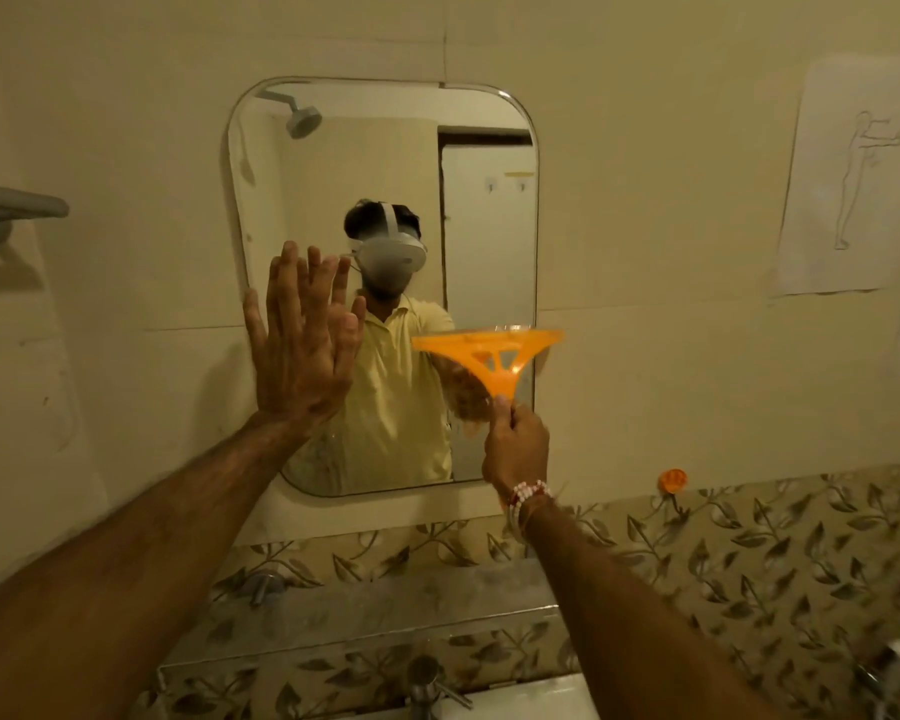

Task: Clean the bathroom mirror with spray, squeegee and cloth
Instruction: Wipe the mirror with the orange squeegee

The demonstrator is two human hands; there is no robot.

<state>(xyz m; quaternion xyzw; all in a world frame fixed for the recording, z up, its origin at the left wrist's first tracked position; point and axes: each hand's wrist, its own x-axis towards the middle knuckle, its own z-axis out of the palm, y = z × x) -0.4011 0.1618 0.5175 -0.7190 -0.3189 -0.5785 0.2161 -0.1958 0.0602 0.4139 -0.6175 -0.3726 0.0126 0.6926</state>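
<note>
A rounded rectangular mirror point(489, 226) hangs on the cream wall straight ahead. My left hand point(294, 350) lies flat against its lower left part, fingers straight and pointing up. My right hand point(515, 446) grips the handle of an orange squeegee point(489, 353). The squeegee's blade lies level against the glass at the mirror's lower right, about two thirds of the way down. No spray bottle or cloth is in view.
A glass shelf point(365, 605) sits under the mirror, above a tap point(427, 683) and a white basin point(531, 704). A grey towel rail point(11, 205) juts out at the left. Paper sheets point(848, 174) hang on the right wall, with an orange hook point(672, 479) below them.
</note>
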